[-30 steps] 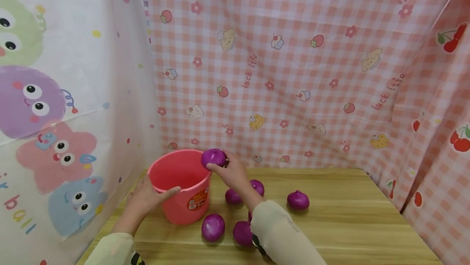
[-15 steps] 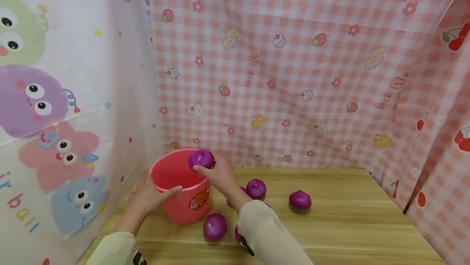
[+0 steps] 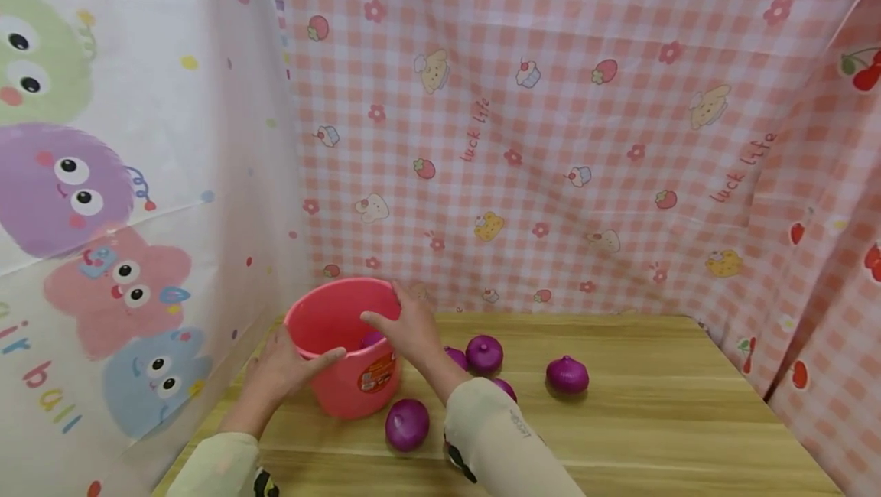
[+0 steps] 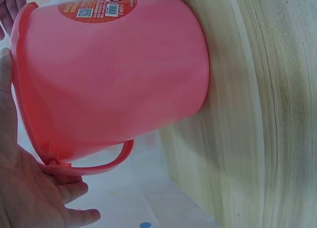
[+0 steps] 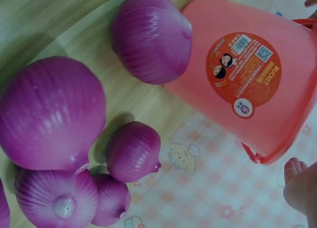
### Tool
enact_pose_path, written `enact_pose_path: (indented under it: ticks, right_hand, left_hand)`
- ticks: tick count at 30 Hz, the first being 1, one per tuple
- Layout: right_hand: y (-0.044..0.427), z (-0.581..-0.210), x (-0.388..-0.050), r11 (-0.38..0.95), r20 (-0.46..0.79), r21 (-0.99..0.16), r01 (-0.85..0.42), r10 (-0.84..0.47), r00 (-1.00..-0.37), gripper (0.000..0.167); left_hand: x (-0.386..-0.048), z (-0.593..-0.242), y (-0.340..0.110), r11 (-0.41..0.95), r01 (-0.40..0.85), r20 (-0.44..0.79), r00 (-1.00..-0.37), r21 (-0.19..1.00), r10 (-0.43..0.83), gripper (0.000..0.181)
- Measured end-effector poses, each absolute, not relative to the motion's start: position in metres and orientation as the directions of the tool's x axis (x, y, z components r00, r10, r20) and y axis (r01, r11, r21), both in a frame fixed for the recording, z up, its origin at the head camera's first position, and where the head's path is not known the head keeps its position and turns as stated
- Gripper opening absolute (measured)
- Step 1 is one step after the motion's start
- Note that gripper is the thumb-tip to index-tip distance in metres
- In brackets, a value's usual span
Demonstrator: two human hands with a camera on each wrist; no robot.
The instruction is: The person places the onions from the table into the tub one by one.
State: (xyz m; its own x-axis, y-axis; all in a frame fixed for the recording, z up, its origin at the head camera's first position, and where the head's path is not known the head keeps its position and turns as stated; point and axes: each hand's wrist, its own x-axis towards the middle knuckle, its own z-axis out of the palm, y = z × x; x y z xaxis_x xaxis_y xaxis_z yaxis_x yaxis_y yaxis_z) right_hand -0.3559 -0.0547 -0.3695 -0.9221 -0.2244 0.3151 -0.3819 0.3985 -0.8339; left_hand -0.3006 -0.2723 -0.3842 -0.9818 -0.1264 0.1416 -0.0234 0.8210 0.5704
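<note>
A pink plastic bucket [image 3: 354, 390] stands upright on the table, an orange label on its front. Inside it, the top of a purple onion [image 3: 372, 339] shows above the near rim. My left hand [image 3: 278, 367] holds the bucket's left side at the rim, its thumb along the near edge and its fingers outside by the handle [image 4: 106, 166]. At the right rim, my right hand [image 3: 413, 329] hovers with thumb and fingers apart, holding nothing. Nearest the bucket on the table lies one onion [image 3: 407, 425].
Right of the bucket lie more onions, among them a back one [image 3: 485, 354], one partly behind the right sleeve [image 3: 504, 388] and one set apart [image 3: 567, 376]. The wooden table [image 3: 654, 405] meets a checked curtain [image 3: 551, 122] behind and a white printed sheet [image 3: 227, 176] at left.
My right hand has carried an onion left over the bucket and let it go; the onion is now inside. My left hand has stayed at the rim.
</note>
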Motion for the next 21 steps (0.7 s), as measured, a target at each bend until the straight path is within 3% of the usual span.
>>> enact_pose_path:
  ticks: [6, 15, 21]
  right_hand:
    - [-0.046, -0.371, -0.357, 0.355, 0.344, -0.844, -0.402, -0.216, -0.914, 0.065]
    - [-0.026, -0.373, -0.357, 0.441, 0.326, -0.818, -0.369, -0.173, -0.929, 0.077]
    - [-0.006, -0.378, -0.359, 0.438, 0.347, -0.813, -0.384, -0.166, -0.923, 0.074]
  left_hand:
    - [-0.298, -0.383, -0.274, 0.812, 0.003, 0.164, -0.980, 0.583, -0.114, 0.123]
    - [-0.296, -0.382, -0.275, 0.812, -0.018, 0.148, -0.981, 0.584, -0.128, 0.125]
    - [-0.300, -0.382, -0.271, 0.805, -0.007, 0.163, -0.978, 0.593, -0.128, 0.126]
